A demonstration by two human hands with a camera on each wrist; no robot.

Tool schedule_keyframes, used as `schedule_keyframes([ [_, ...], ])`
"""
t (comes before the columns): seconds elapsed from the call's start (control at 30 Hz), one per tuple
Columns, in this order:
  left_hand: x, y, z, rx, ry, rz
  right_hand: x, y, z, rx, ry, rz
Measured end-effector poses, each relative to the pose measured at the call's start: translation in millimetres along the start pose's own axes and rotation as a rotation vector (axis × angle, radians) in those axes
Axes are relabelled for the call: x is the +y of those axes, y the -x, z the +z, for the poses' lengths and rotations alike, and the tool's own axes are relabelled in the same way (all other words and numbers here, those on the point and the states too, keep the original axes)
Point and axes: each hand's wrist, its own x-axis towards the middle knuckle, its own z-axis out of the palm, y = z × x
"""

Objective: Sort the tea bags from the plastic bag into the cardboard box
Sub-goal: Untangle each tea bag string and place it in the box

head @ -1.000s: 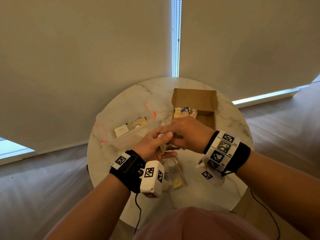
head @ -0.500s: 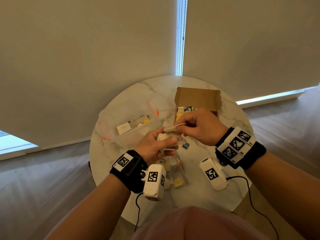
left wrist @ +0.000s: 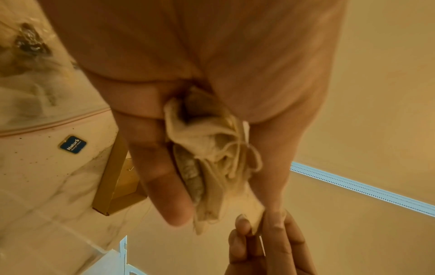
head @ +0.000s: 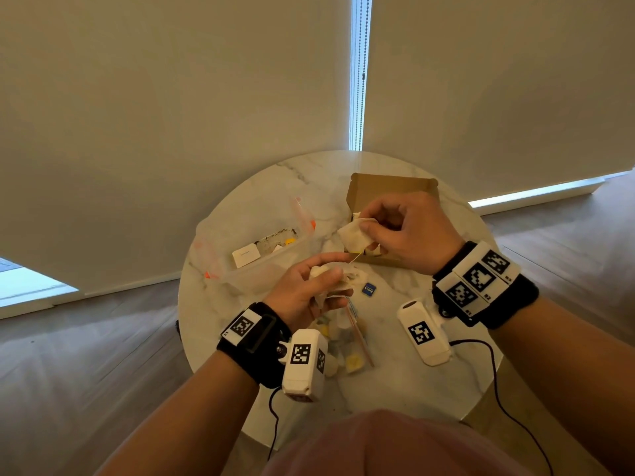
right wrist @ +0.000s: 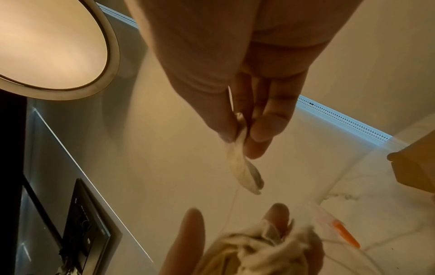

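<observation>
My right hand (head: 372, 231) pinches one pale tea bag (head: 354, 237) between thumb and fingers, held above the near left corner of the open cardboard box (head: 391, 192). In the right wrist view that tea bag (right wrist: 242, 167) hangs from the fingertips, and a thin string runs from it down to the other hand. My left hand (head: 321, 283) grips a bunch of tangled tea bags (left wrist: 212, 158) and their strings, just above the table. A clear plastic bag (head: 347, 341) holding more tea bags lies under my left wrist.
The round marble table (head: 412, 389) stands against a blinded window. A second clear zip bag (head: 254, 255) with a white card lies at the left. A small blue tag (head: 368, 289) lies loose between the hands. Wooden floor surrounds the table.
My right hand has pulled one tea bag out of the bunch and carried it up and away toward the box. The left hand has stayed in place with the rest.
</observation>
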Motion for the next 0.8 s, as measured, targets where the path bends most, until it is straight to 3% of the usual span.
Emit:
schedule_keyframes([
  [0.27,3.5,3.1,0.9,0.022,0.195,-0.066,-5.2,3.6,6.0,-0.032,-0.061,0.024],
  [0.5,7.6,6.1,-0.2,-0.027,0.302,-0.091,-5.4,1.0,5.1,0.036,-0.081,0.029],
  [0.63,6.2,5.2,0.3,-0.025,0.268,-0.083,-1.4,2.6,6.7,0.013,0.005,0.014],
  [0.8,2.4,0.5,3.1,0.097,0.182,-0.065,1.0,4.4,10.9,-0.049,0.189,-0.021],
])
